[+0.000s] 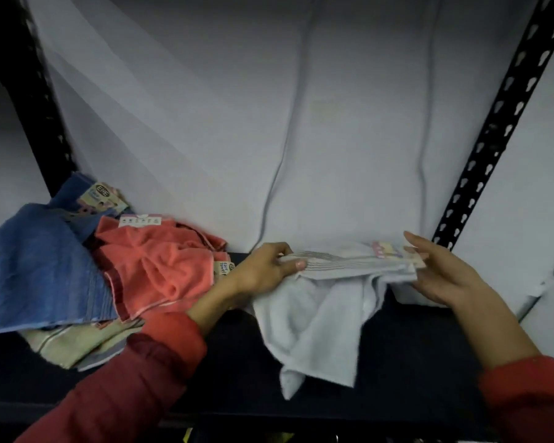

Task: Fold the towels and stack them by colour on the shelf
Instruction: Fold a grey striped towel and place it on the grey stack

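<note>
- The left hand (264, 270) pinches the left end of a white towel (314, 311), thumb on top of the striped border and fingers curled beneath it.
- The right hand (442, 276) holds the towel's right end, near its paper label (385, 249); the fingers are extended, and the exact grip is hard to make out.
- The towel's top edge is stretched between the 2 hands above the dark shelf (397, 362); the rest hangs down crumpled over the shelf.
- At the shelf's left lies an unfolded heap: a blue towel (36, 266) partly overlapped by a coral towel (157, 263), both over a pale cream towel (77, 343).
- Both forearms wear red sleeves (135, 378).
- A black perforated upright (499, 119) rises at the right against the white wall (205, 107), where 2 thin cables (288, 139) run down.
</note>
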{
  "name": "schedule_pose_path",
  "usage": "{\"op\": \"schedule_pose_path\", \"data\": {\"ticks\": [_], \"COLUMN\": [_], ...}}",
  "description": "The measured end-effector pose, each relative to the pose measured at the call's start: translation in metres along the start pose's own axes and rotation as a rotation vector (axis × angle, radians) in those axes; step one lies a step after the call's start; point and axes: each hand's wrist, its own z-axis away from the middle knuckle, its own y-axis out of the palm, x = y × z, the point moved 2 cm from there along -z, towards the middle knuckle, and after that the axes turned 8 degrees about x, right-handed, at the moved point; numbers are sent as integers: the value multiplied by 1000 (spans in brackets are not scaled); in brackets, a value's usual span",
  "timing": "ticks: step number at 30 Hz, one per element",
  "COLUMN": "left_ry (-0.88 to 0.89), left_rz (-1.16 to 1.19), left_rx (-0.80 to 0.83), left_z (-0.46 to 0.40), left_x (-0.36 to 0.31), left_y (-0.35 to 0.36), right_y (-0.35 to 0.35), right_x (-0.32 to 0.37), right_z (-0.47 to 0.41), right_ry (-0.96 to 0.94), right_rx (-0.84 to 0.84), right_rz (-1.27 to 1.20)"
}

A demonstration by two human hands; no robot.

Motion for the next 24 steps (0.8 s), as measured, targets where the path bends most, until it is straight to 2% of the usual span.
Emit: {"op": "schedule_pose_path", "data": {"ticks": [2, 5, 7, 10, 13, 14, 17, 19, 21, 24], "left_ry": [-120, -224, -242, -211, -99, -73, -52, -77, -128, -171], "left_rz": [157, 181, 77, -227, -382, -405, -395, -277, -114, 16], "left_rx": [34, 21, 71, 146, 9, -36, -146, -209, -268, -390], "left_z": [-1, 5, 14, 30, 45, 50, 61, 63, 62, 61], "left_x": [1, 17, 27, 38, 44, 44, 42, 40, 44, 54], "left_y": [3, 11, 13, 11, 6, 5, 0, -8, -22, -49], "right_y": [8, 28, 33, 33, 35, 34, 39, 40, 34, 16], "right_x": [3, -14, -38, -76, -111, -124, -158, -159, -144, -102], "right_z": [-2, -2, -4, 13, 47, 55, 63, 62, 62, 65], "right_ry": [-59, -111, -153, -245, -442, -415, -164, -222, -340, -422], "right_rx": [53, 64, 30, -156, -386, -404, -330, -292, -271, -406], "right_rz": [-155, -36, 240, 766, 1180, 1293, 1649, 1556, 1274, 1055]}}
